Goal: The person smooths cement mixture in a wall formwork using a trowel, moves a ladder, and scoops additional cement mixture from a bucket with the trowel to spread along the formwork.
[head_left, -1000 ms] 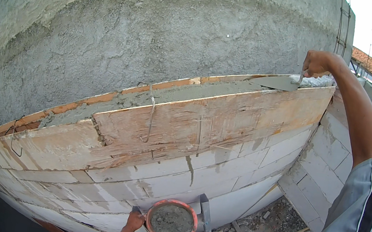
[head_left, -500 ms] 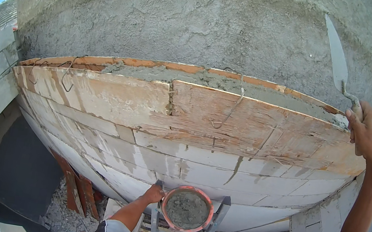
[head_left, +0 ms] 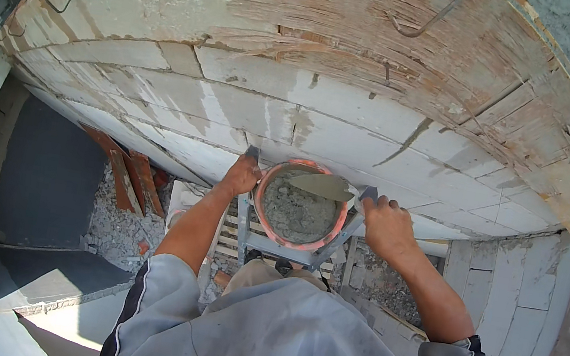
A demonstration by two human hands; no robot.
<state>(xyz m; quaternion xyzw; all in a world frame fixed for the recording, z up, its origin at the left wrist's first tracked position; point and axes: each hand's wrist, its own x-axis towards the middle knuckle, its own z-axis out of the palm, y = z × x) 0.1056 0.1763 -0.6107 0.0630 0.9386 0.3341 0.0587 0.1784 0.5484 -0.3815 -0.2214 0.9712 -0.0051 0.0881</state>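
Observation:
An orange-rimmed bucket (head_left: 258, 213) of wet grey mortar (head_left: 294, 213) sits at the top of a metal ladder (head_left: 243, 228), close to the wall. My left hand (head_left: 242, 175) grips the ladder's upper left end, beside the bucket rim. In my right hand (head_left: 388, 229) is a trowel (head_left: 325, 185), held by its handle at the bucket's right side. Its pointed blade lies over the far part of the mortar, tip to the left; I cannot tell how deep it sits. My right fingers cover the handle.
Ahead rises a pale block wall (head_left: 237, 106) topped by a wooden formwork board (head_left: 396, 53) with bent wire hooks (head_left: 432, 18). Reddish-brown planks (head_left: 125, 178) lean over rubble (head_left: 113, 221) at the left below. Another block wall (head_left: 507, 291) stands on the right.
My right hand has brought the trowel down from the upper right, beside the top of the formwork, to the bucket. My left hand stays on the ladder. The view has tilted downward.

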